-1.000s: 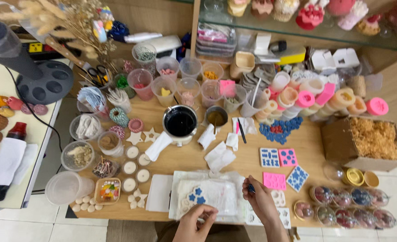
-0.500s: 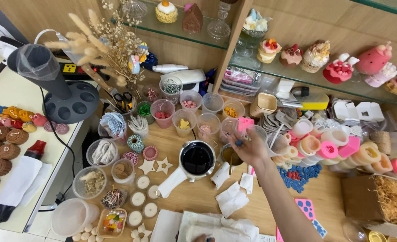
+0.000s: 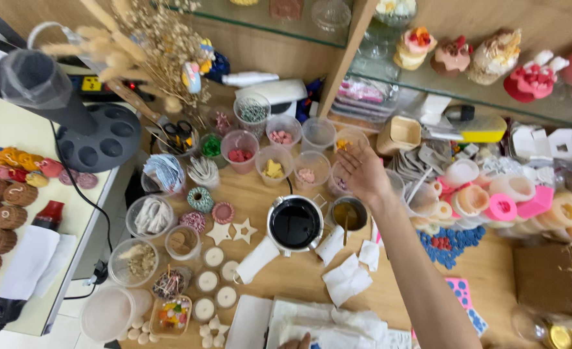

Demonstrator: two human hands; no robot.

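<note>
My right hand [image 3: 365, 173] stretches far over the wooden table [image 3: 299, 271], back upward, above a group of clear plastic cups. Its fingertips are over a cup of orange bits [image 3: 346, 140], beside a cup of pink bits [image 3: 307, 173]. Whether anything is held under the fingers is hidden. Just below the wrist stand a small metal cup of amber liquid [image 3: 348, 213] and a white-handled melting pot of dark liquid [image 3: 294, 224]. Only the fingertips of my left hand [image 3: 299, 341] show at the bottom edge, on a white plastic-wrapped sheet [image 3: 328, 323].
Crumpled tissues [image 3: 345, 281] lie under my forearm. Tea-light candles [image 3: 207, 281] and small tubs sit front left, with a black stand [image 3: 98, 136] beyond them. Pink and orange moulds [image 3: 499, 207], blue pieces [image 3: 457, 242] and a cardboard box [image 3: 544, 278] fill the right. A glass shelf [image 3: 428, 90] overhangs the back.
My right hand went from the near edge, with a small blue piece in its fingers, up to the plastic cups at the back. The view tilted up, leaving my left hand almost out of frame.
</note>
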